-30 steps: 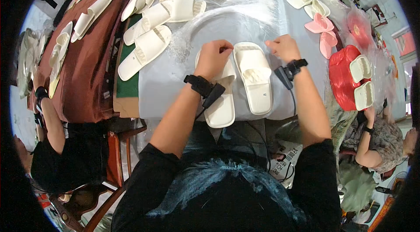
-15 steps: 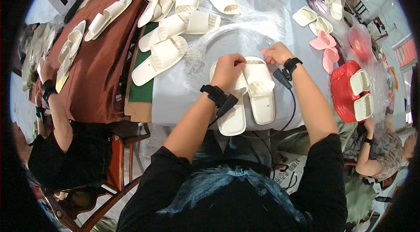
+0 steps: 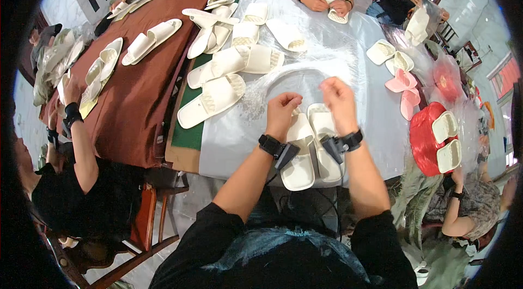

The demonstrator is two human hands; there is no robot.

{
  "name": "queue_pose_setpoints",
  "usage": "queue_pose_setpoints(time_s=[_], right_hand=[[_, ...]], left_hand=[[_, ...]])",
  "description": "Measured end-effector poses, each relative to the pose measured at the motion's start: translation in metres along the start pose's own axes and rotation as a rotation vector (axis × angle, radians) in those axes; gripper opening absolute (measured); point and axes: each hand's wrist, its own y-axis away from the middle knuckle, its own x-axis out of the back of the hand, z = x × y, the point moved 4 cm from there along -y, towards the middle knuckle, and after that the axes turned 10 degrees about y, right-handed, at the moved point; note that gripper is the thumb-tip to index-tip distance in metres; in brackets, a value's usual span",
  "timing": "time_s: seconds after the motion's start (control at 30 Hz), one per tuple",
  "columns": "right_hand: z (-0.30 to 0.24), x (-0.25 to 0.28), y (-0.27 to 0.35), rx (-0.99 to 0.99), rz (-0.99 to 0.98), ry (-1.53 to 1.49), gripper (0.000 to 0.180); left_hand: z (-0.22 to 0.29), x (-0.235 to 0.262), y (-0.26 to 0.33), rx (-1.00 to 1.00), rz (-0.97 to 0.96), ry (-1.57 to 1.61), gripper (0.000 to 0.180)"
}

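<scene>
A pair of cream slippers lies side by side in front of me, a left slipper (image 3: 299,166) and a right slipper (image 3: 321,116), toes pointing away. Above the left one hovers my left hand (image 3: 281,116), thumb and fingertips pressed together. My right hand (image 3: 339,106) is raised over the right slipper's toe end, its fingers curled in. Anything held in either pinch is too small to see. Black wristbands with clip-like devices sit on both wrists, and the right device hides part of the right slipper.
Several cream slippers (image 3: 220,94) cluster at left on the plastic-covered table (image 3: 370,147). A brown cloth-covered table (image 3: 133,120) adjoins it. Pink slippers (image 3: 403,80), a red round package (image 3: 422,142) and clear plastic lie at right. Co-workers handle slippers around the tables.
My right hand has moved left and in over the right slipper, nearer my left hand. The view has tilted up, showing more of the far co-workers. The slipper pair stays on the table.
</scene>
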Motion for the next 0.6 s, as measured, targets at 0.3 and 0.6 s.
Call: queue_pose_setpoints(time_s=[0.3,0.6], right_hand=[[0.026,-0.041,0.02,0.086,0.122,0.261,0.015],[0.035,-0.036,0.028,0.101,0.114,0.144,0.009]], left_hand=[[-0.003,0.009,0.003,0.025,0.032,-0.006,0.015],[-0.004,0.01,0.006,-0.001,0.011,0.028,0.016]])
